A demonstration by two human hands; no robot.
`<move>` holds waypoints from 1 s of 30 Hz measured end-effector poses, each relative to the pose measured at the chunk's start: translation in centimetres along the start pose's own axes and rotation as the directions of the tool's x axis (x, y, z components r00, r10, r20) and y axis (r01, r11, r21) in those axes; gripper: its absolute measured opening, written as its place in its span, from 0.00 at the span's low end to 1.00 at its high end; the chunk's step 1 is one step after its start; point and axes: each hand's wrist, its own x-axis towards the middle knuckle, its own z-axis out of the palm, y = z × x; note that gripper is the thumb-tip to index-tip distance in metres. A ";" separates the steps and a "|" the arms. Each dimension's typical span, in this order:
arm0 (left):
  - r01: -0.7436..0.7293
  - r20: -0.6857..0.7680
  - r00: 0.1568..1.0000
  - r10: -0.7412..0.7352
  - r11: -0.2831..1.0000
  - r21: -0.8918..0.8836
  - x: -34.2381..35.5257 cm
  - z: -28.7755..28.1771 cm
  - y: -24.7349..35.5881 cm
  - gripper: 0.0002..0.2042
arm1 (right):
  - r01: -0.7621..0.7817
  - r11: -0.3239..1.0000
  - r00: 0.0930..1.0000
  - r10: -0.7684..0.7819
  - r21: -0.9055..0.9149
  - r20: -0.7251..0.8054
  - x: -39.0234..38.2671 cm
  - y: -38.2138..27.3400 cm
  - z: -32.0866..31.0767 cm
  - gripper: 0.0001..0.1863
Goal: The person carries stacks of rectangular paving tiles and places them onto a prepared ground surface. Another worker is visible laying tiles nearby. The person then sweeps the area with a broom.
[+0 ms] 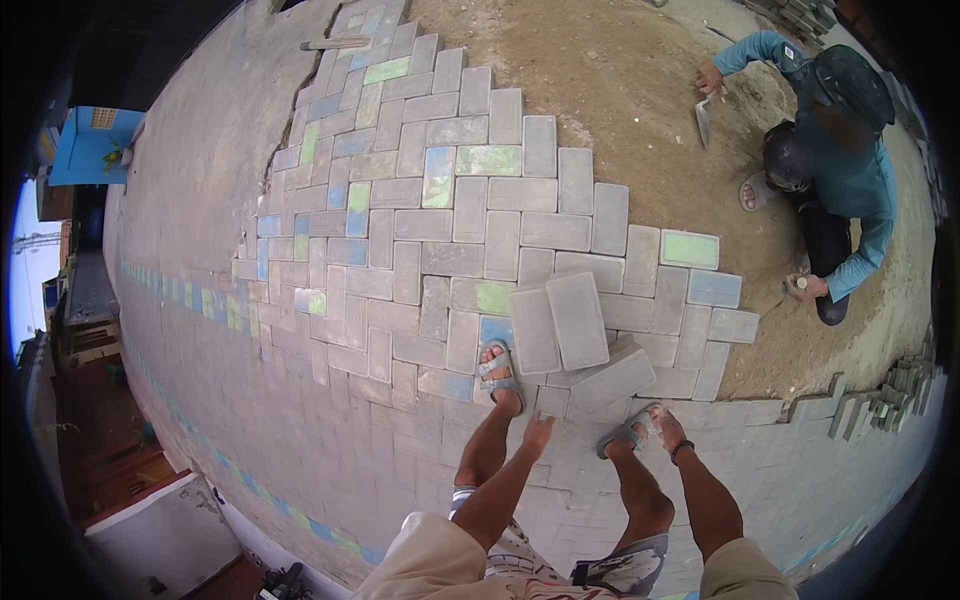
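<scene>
My left hand (540, 430) is low beside my left foot, its fingers curled together at the edge of a small grey half paver (552, 401); whether it grips that piece is hidden. Next to my right sandal (622, 436), my right hand (668, 428) reaches down, fingers stretched and apart, holding nothing that I can make out. Between my feet and just beyond them lie loose grey concrete pavers: one long block (535, 330), another tilted against it (577, 320), and a third (618, 382) slanting nearer to me.
Herringbone paving (420, 250), partly painted blue and green, stops at bare sand (620, 130). A co-worker (850, 190) squats on the sand, holding a trowel (703, 122). Several pavers (905, 385) are stacked at the right. A wooden-handled tool (335, 43) lies at the far left.
</scene>
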 end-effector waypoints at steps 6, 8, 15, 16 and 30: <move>-0.033 0.102 0.992 0.077 0.926 -0.375 -5.4 -11.2 4.2 0.17 | -0.360 0.928 0.928 0.367 -0.094 0.066 -13.5 -10.0 1.6 0.34; -0.033 0.158 0.980 0.125 0.873 -0.487 -6.3 -15.4 6.3 0.15 | -0.371 0.926 0.924 0.376 -0.077 0.066 -16.5 -11.5 2.2 0.33; 0.001 0.001 1.000 -0.001 0.885 -0.466 -14.2 -29.8 10.8 0.19 | -0.024 0.982 0.990 0.049 -0.185 0.132 -21.3 -15.8 7.0 0.30; -0.010 -0.035 0.999 -0.006 0.907 -0.422 -14.7 -32.2 9.7 0.19 | -0.111 0.994 0.987 0.113 -0.021 0.118 -22.8 -19.2 9.6 0.29; 0.040 -0.053 0.996 -0.065 0.921 -0.387 -19.0 -40.4 1.3 0.23 | -0.054 0.917 0.997 0.074 0.395 -0.036 -33.5 -20.1 14.0 0.24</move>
